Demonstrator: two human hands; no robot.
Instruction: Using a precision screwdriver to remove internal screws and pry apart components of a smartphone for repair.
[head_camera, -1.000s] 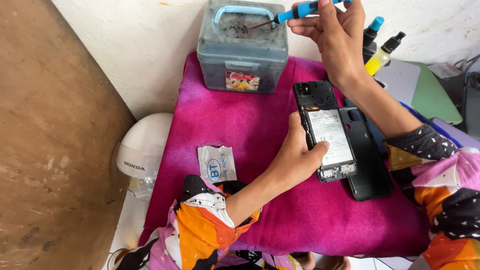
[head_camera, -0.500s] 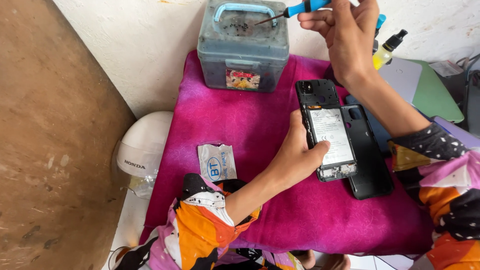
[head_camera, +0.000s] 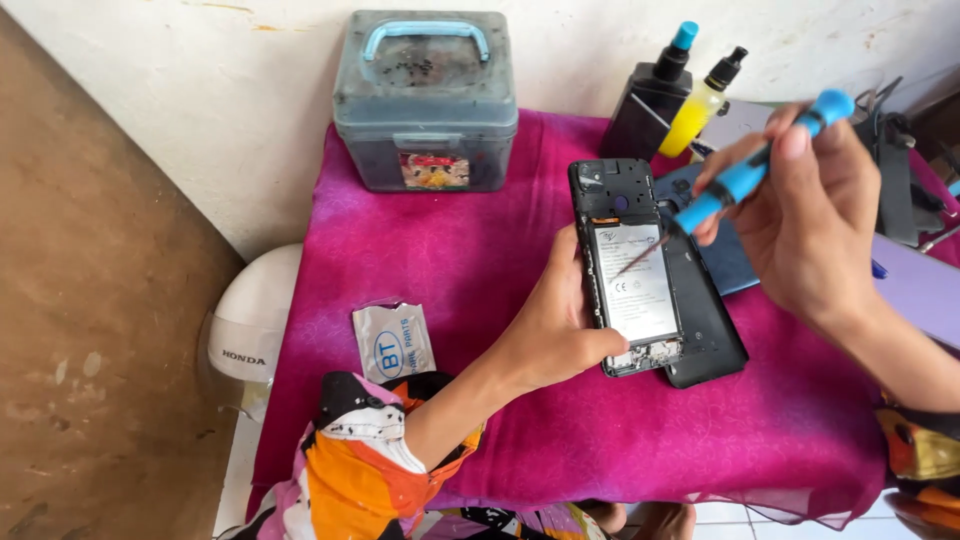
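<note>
On a magenta cloth (head_camera: 420, 270) spread over a low surface against a white wall, an opened phone (head_camera: 628, 268) lies with its back cover off, showing the pale battery and the bare circuit parts at its lower end. The left hand (head_camera: 555, 330) comes in from below and steadies the phone along its left edge, fingers curled together against the frame and the thumb pressing near the bottom corner. The right hand (head_camera: 815, 215) hovers just to the right of the phone, fingers closed around a blue-handled screwdriver (head_camera: 745, 178), whose thin tip points down and left over the battery; whether the tip touches the surface cannot be told. Under and beside the phone, a dark back cover (head_camera: 708, 335) lies on the cloth, partly overlapped by the phone. At the far edge of the cloth stands a grey plastic box (head_camera: 425, 110) with a light blue handle, its lid shut. Right of it, a black bottle (head_camera: 652, 95) with a blue cap and a yellow bottle (head_camera: 700, 100) with a black nozzle stand side by side. A small silvery sachet (head_camera: 393, 342), torn open, lies on the cloth well left of the phone. A white helmet (head_camera: 250, 325) sits on the floor beside the cloth's left edge.
</note>
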